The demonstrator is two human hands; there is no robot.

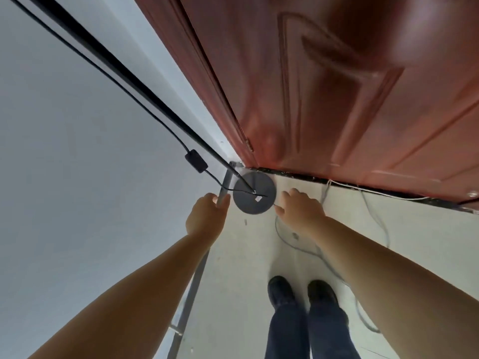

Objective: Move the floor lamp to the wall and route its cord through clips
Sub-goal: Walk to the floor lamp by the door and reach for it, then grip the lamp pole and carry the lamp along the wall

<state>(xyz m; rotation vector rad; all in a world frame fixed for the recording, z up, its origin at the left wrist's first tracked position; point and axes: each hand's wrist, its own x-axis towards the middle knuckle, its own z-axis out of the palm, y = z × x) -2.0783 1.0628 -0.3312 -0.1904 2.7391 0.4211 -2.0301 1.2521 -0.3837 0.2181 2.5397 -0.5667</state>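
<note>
The floor lamp's round dark base stands on the pale floor in the corner where the grey wall meets the door. Its black pole rises toward the upper left. A black cord runs beside the pole, with an inline switch hanging just above the base. My left hand is left of the base, its fingertips pinched at the grey baseboard strip; what they hold is hidden. My right hand is just right of the base. Its fingertips pinch a thin grey cord that trails back across the floor.
A reddish-brown door fills the upper right, its threshold right behind the base. A thin white cable lies along the door's bottom edge. My two dark shoes stand on the floor, with the grey cord looping to their right.
</note>
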